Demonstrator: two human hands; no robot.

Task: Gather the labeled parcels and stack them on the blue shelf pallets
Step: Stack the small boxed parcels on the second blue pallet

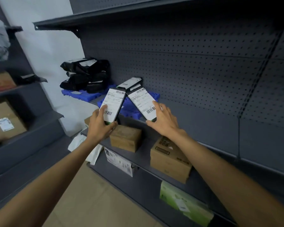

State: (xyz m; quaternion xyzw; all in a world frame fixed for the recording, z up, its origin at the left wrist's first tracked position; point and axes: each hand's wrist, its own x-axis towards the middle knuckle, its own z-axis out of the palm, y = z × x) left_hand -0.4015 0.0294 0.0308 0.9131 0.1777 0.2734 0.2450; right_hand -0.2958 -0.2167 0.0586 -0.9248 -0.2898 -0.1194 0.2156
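Blue pallet (129, 108) on shelf, stacking step. Left hand (100, 123) grip closed on labeled parcel (112, 105); right hand (164, 120) grips second parcel (143, 104). Next: lay both flat beside third parcel (129, 83).

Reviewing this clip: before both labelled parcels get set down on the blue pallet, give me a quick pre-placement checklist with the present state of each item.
1. Left hand grips the left parcel: ok.
2. Right hand secure on the right parcel: cannot tell; the fingers lie on the label and lower edge.
3. Labels face up and readable: ok.
4. Bare space on the near blue pallet: ok in front; a third parcel sits at the back.
5. Black bag stack on the far pallet stays clear: ok.
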